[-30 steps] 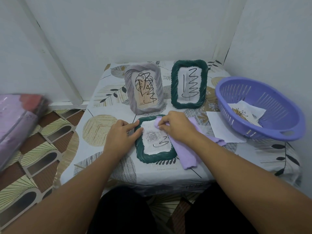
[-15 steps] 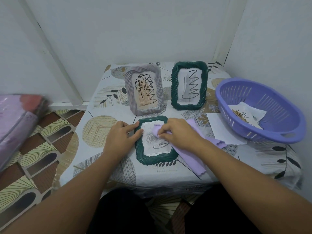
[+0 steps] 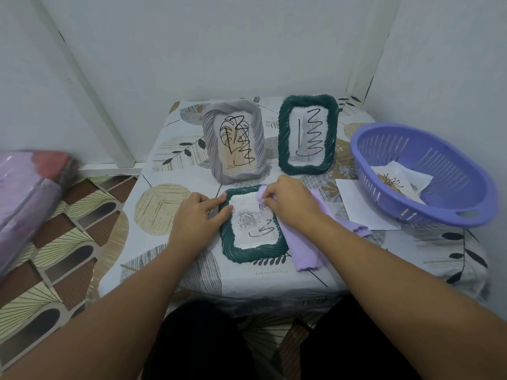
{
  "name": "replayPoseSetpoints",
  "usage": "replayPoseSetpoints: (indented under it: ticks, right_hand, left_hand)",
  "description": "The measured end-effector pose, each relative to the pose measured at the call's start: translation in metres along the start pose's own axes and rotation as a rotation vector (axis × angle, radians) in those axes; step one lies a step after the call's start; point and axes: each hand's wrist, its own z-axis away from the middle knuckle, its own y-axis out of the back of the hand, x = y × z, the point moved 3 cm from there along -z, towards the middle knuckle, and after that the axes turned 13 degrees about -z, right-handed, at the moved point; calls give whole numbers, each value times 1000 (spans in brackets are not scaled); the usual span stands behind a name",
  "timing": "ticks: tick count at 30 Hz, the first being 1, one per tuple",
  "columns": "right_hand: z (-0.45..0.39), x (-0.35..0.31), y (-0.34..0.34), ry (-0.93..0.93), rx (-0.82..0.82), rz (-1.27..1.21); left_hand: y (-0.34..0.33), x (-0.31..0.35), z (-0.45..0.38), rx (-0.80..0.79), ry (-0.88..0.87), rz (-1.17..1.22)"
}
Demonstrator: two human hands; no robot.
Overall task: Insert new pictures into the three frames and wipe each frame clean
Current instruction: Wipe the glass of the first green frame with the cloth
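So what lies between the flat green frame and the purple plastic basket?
In the head view, the lilac cloth under the right hand, then a white paper sheet lying partly under the purple plastic basket.

blocked rear: grey frame (image 3: 233,141), green frame (image 3: 307,134) | right: basket (image 3: 428,171)

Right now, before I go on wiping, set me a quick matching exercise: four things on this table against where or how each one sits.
Things:
1. grey frame
2. flat green frame
3. purple cloth
4. loose pictures

States:
A. inside the purple basket
B. lying flat, steadied by the left hand
C. standing upright at the back, left of the upright green frame
D. pinched by the right hand and pressed to the glass

Pairs: 1-C, 2-B, 3-D, 4-A
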Motion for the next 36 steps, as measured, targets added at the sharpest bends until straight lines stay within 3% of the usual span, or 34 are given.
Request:
replayPoseSetpoints:
  ticks: [6, 11, 16, 32, 36]
  right_hand:
    - [27, 3, 0, 88, -166, -74]
    - [19, 1, 1, 69, -97, -77]
    - [35, 2, -3, 116, -165, -110]
    - [25, 2, -2, 64, -107, -147]
    - [34, 5, -2, 80, -170, -150]
  left_hand:
    - [-1, 0, -1, 2, -5, 13]
    - [0, 1, 0, -4, -10, -7]
    - [0, 1, 0, 1, -11, -8]
    - [0, 1, -1, -8, -1, -11]
    - [-1, -1, -2, 1, -10, -8]
